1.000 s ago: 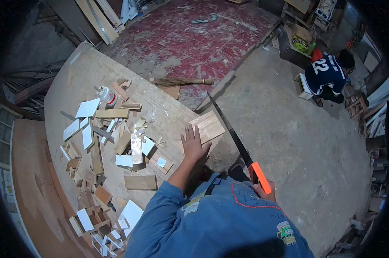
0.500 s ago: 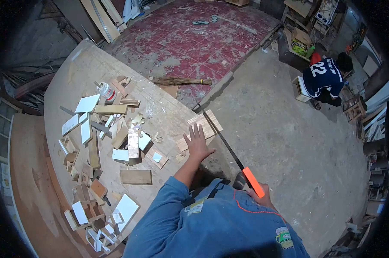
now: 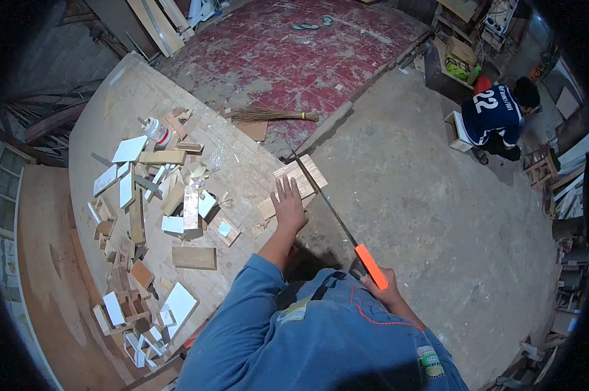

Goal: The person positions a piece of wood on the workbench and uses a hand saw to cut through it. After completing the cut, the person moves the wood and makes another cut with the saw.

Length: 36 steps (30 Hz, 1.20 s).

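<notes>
My left hand (image 3: 289, 206) lies with its fingers spread on a light wooden board (image 3: 312, 174) at the table's right corner. Another pale wood piece (image 3: 266, 208) lies under the board. My right hand (image 3: 388, 287) is wrapped round the orange handle of a saw (image 3: 371, 266), low and to the right. The saw's long dark blade runs up and left from the handle and lies across the board, to the right of my left fingers. The blade's tip reaches past the board's far edge.
Wood blocks (image 3: 194, 258), white pieces (image 3: 179, 308) and a glue bottle (image 3: 155, 131) cover the wooden table (image 3: 112, 98). A broom (image 3: 268, 115) lies beyond its edge. At the right, a person (image 3: 493, 117) crouches beside a box (image 3: 459, 132).
The view has shifted slightly. The saw and my right hand have moved up and left in the picture, and the blade's tip extends farther past the board. My left hand stays on the board.
</notes>
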Each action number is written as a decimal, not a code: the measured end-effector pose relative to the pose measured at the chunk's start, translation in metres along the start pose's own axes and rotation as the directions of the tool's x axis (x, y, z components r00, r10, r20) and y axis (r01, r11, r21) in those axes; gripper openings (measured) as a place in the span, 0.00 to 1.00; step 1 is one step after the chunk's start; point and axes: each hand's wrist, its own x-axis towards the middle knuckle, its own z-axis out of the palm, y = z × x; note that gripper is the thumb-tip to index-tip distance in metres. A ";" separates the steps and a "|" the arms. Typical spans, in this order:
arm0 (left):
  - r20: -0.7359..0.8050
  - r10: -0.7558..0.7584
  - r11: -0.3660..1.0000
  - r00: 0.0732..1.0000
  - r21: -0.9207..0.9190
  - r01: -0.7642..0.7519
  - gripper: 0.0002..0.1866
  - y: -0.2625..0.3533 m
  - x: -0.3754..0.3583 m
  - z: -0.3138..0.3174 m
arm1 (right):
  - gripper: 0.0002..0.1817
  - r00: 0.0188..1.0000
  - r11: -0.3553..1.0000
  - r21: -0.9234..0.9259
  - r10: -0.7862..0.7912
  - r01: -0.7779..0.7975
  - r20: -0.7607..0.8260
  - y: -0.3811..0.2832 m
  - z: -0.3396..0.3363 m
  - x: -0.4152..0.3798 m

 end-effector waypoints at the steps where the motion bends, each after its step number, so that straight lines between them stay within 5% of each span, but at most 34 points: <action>1: 0.024 -0.014 1.000 1.000 -0.027 0.015 0.57 0.002 -0.001 -0.004 | 0.13 1.000 1.000 0.001 -0.002 0.002 0.003 0.001 -0.002 0.000; 12: 0.007 -0.031 0.984 1.000 -0.178 0.031 0.62 0.001 -0.005 -0.020 | 0.13 0.995 0.995 -0.066 -0.068 0.072 0.068 0.017 -0.033 0.016; 14: 0.047 -0.160 0.981 0.986 -0.100 0.164 0.63 0.003 -0.008 -0.032 | 0.12 0.996 0.996 -0.062 -0.055 0.060 0.075 0.015 -0.038 0.018; 22: 0.093 -0.292 0.952 0.952 -0.065 0.299 0.64 0.029 0.000 -0.017 | 0.12 0.987 0.999 -0.054 0.014 -0.006 0.162 0.012 -0.059 0.033; 34: 0.051 -0.263 0.964 0.963 -0.015 0.264 0.61 0.023 0.007 -0.010 | 0.13 0.960 0.976 -0.161 -0.102 0.147 0.260 0.006 -0.089 0.053; 36: 0.041 -0.270 0.963 0.962 0.002 0.270 0.62 0.025 0.005 -0.011 | 0.13 0.926 0.938 -0.181 -0.234 0.295 0.297 0.009 -0.088 0.051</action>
